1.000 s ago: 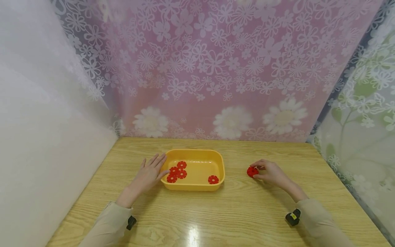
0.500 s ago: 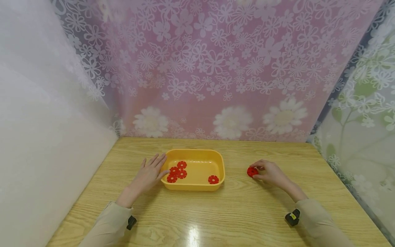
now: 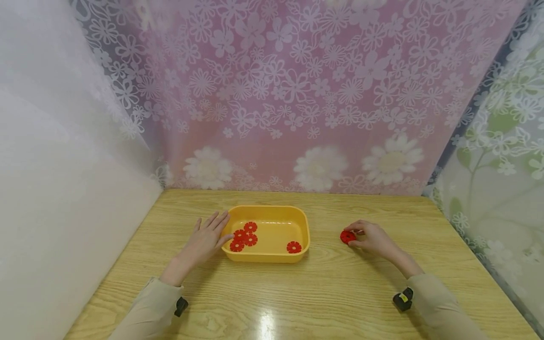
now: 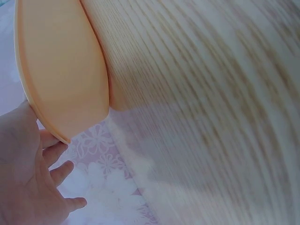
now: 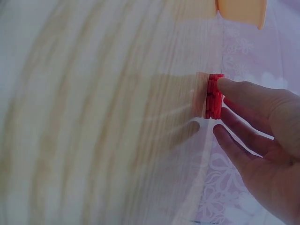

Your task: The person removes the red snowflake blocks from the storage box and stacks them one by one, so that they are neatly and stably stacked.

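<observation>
In the head view, my left hand (image 3: 203, 242) rests at the left end of a yellow plastic basin (image 3: 267, 258), fingers straight and spread. Its thumb lies over the rim; the left wrist view shows the fingertips touching the basin's (image 4: 65, 61) edge. Out on the table to the right, my right hand (image 3: 374, 240) holds a small stack of red notched discs (image 3: 347, 237) between thumb and fingers. Seen edge-on in the right wrist view, the stack (image 5: 214, 96) has several layers and stands on the table, its lower fingers apart from it.
Several loose red flower-shaped discs (image 3: 250, 227) lie in the basin's left part, some overlapping. A single red disc (image 3: 293, 247) lies in its front right corner. The wooden table (image 3: 331, 293) ends at a pink floral curtain (image 3: 272, 156), with a white wall (image 3: 63, 179) at left.
</observation>
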`<state>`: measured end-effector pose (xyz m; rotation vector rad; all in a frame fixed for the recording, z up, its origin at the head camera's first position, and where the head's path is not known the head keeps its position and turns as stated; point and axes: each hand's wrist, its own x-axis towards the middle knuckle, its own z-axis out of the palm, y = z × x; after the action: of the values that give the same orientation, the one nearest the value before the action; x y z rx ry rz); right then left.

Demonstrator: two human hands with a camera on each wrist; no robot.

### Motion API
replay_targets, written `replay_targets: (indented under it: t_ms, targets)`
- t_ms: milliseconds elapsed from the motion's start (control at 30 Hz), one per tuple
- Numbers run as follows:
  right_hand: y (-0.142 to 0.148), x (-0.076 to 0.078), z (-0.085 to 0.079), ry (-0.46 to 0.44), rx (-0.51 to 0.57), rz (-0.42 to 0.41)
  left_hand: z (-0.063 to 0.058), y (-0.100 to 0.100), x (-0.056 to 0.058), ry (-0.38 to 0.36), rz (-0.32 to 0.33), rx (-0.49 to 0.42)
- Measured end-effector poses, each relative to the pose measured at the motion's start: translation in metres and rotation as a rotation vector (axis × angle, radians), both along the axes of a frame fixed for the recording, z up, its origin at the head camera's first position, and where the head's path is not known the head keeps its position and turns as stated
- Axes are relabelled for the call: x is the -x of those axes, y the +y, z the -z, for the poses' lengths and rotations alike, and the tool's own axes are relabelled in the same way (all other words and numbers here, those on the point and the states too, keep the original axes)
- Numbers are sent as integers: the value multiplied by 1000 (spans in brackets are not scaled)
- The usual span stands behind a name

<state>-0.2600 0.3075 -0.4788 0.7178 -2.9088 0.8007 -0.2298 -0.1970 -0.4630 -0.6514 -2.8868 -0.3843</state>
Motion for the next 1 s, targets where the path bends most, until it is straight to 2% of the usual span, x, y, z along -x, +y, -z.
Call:
replay_targets:
  t_ms: [300,633,867,1000]
  targets:
    - [-1,-3,-7,11,44,12,2,0,0,1,0,7]
    - [-6,-1,-22,147,170,53,-2,0,-2,-2,4,-12]
    - [-27,4,-34,160,196,42,-2,1,-2,-8,0,-14]
    - [-49,7,-41,144,221,3,-3,2,-3,-3,-2,-10]
